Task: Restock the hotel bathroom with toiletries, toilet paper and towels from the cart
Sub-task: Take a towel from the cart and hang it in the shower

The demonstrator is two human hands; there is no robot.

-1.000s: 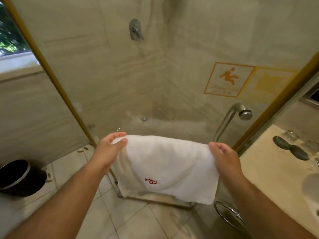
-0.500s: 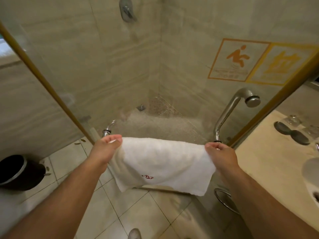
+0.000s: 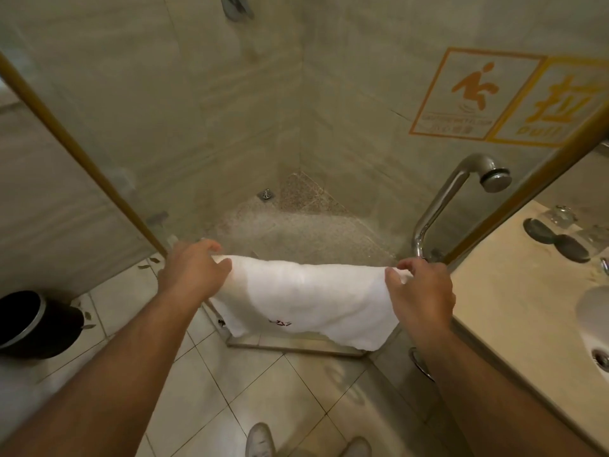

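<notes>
Left hand (image 3: 194,272) and right hand (image 3: 421,288) each pinch a top corner of the white towel (image 3: 306,298), stretched low before the glass shower door (image 3: 362,159). Release unevenly and it probably slides onto the tiled floor (image 3: 263,384).

We reach both bare arms forward and down, the forearms coming in from the lower corners and drawing slightly toward each other. Our left hand (image 3: 194,272) is turned back-up, fingers curled over the top left corner of the towel (image 3: 306,298) and thumb on its near side. Our right hand (image 3: 421,291) mirrors it, pinching the top right corner between thumb and curled fingers. The hands sit about level and well apart, the cloth stretched between them.
</notes>
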